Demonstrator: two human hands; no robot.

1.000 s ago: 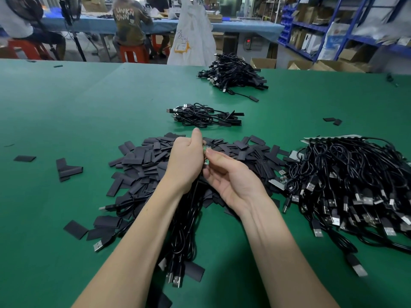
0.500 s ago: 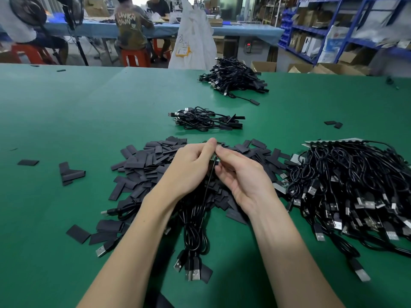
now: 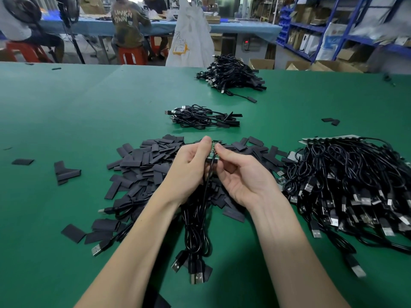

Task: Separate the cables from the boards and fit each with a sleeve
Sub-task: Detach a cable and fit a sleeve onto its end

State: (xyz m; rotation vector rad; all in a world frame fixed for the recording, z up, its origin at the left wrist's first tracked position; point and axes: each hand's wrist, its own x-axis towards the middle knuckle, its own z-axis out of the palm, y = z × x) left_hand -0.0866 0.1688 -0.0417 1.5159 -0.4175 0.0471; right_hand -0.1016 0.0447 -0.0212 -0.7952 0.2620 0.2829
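The left hand (image 3: 189, 172) has its fingers curled, and its thumb and first finger pinch the left edge of a small green circuit board strip (image 3: 214, 150). The right hand (image 3: 242, 174) pinches the right edge of the same strip with thumb and first finger; its other fingers are bent in loosely. The strip stands upright between both hands, above the table.

A thin black cable (image 3: 208, 181) runs down from the strip, between the two palms. It joins a bundle of black cables with silver plug ends (image 3: 195, 241) that hangs from under the left hand and lies on the green table top (image 3: 66, 107) between the arms.

Behind and beside the hands lies a big heap of flat black sleeve pieces (image 3: 151, 161). To the right sits a big tangled pile of black cables (image 3: 351, 187). Farther back lie a small cable bunch (image 3: 202, 117) and a far cable pile (image 3: 231, 74), well apart
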